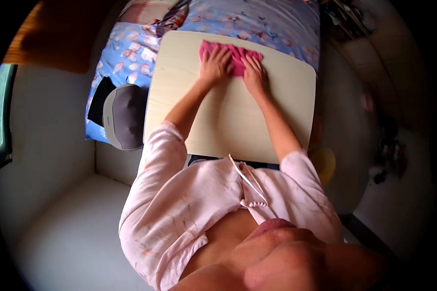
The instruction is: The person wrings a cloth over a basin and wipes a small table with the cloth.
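Cloth (237, 65), pink and crumpled, near the far edge of the smooth, pale bench (257, 123), pressed beneath left hand (215, 64) and right hand (254, 74), both flat with fingers loosely spread. Just left, rounded grey cushion (131, 116) on flowered blue bedspread (272, 22); at right, partly hidden, curved yellow object (324, 165).

Item: grey, rounded, cushion-like device (128, 116), left part of head view. Marking: one short word in small brand-style lettering (109, 121). Placement: on pale rim (110, 104) of device, along curve facing left edge of view, about midway down its length. Setting: single line, turned sideways, following rim. Colour: dark characters on light-grey ground. Reading: possibly "Lenovo"; characters tiny and soft, spelling not certain. Count: one marking made out in view, none legible with certainty. Remaining surfaces: no readable text.
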{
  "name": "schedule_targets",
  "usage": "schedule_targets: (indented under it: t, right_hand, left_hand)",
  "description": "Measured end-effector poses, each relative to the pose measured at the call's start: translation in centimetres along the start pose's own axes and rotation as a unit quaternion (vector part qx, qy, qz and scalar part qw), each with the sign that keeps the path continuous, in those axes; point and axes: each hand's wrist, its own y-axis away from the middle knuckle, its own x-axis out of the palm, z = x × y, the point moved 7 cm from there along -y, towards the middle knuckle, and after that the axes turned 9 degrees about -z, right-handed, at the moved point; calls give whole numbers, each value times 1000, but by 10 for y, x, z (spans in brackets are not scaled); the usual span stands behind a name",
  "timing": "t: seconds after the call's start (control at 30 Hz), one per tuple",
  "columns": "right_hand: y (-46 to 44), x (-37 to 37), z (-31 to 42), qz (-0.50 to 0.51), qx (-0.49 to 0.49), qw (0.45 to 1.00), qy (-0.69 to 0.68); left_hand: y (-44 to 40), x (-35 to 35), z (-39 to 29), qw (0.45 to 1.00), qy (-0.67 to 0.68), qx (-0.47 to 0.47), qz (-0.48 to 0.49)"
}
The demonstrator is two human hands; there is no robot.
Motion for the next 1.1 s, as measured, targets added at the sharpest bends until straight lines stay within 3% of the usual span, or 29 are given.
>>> schedule_targets:
  t: [0.13, 0.2, 0.3, 0.4, 0.47, 0.53, 0.7, 0.77, 0.8, 0.9, 0.97, 1.1]
  right_hand:
    - [3, -7, 3, 41, 49, 998, 6]
    - [39, -27, 23, 50, 17, 998, -25]
    - [129, -100, 82, 144, -32, 989, -27]
    - [217, -149, 117, 101, 27, 993, -48]
    - [223, -158, 118, 40, 11, 998, -54]
    - [196, -151, 103, 130, 45, 990, -9]
    - [75, -88, -13, -39, 58, 996, 64]
    - [45, -70, -54, -93, 85, 992, 30]
    - [37, -61, -67, -66, 121, 990, 16]
    - [51, -63, -60, -43, 157, 986, 38]
    - [90, -88, -23, -105, 88, 990, 34]
    - [202, -161, 66, -6, 98, 995, 7]
  left_hand:
    - [-7, 15, 1, 1000, -8, 7, 0]
    - [39, -9, -22, 998, 35, 45, 12]
    - [147, -71, -81, 990, 97, 37, 97]
    - [228, -101, -134, 977, 112, 29, 177]
    - [214, -96, -136, 976, 119, 35, 179]
    - [183, -79, -135, 977, 102, 84, 165]
    - [31, 4, -108, 994, 86, 60, 5]
    - [-4, 38, -93, 998, 40, 42, 3]
    - [-13, 42, -91, 998, 33, 44, 4]
    - [9, 35, -95, 998, 28, 57, -2]
    - [52, 3, -111, 995, 71, 67, -2]
    - [174, -71, -146, 982, 117, 69, 131]
